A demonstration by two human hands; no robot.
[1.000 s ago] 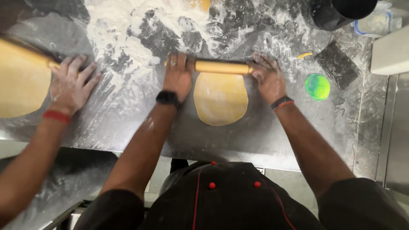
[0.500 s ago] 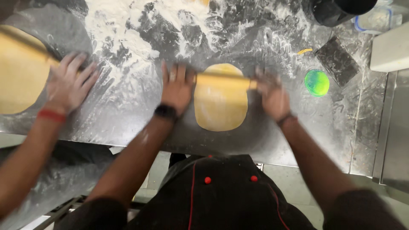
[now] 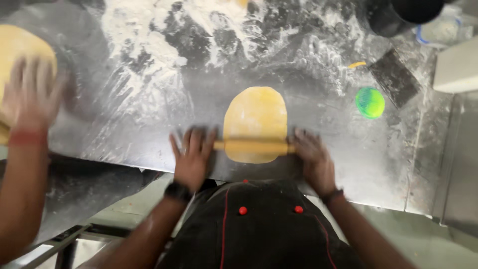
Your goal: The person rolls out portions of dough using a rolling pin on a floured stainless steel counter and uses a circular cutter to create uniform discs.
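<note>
A wooden rolling pin [image 3: 254,146] lies crosswise over the near end of an oval sheet of yellow dough [image 3: 255,117], which sits flat on the floured steel worktop [image 3: 149,129]. The left hand [image 3: 193,157] rests on the pin's left end with its fingers [image 3: 189,142] spread flat and open, palm pressing down rather than wrapping. The right hand [image 3: 312,159] lies on the pin's right end in the same way, fingers stretched out and unclenched. Most of the dough sheet shows beyond the pin; a narrow strip of it shows on the near side.

Well to the right of the dough lies a small round green disc [image 3: 370,102], and just beyond that a dark flat scraper [image 3: 394,77]. A small yellow scrap [image 3: 356,65] lies near the scraper. Loose flour [image 3: 149,45] is scattered thickly beyond the dough to the left.

Far left of the dough, another person's hand [image 3: 31,97], blurred, with a red band at the wrist, lies on a second, larger dough sheet [image 3: 20,50].
</note>
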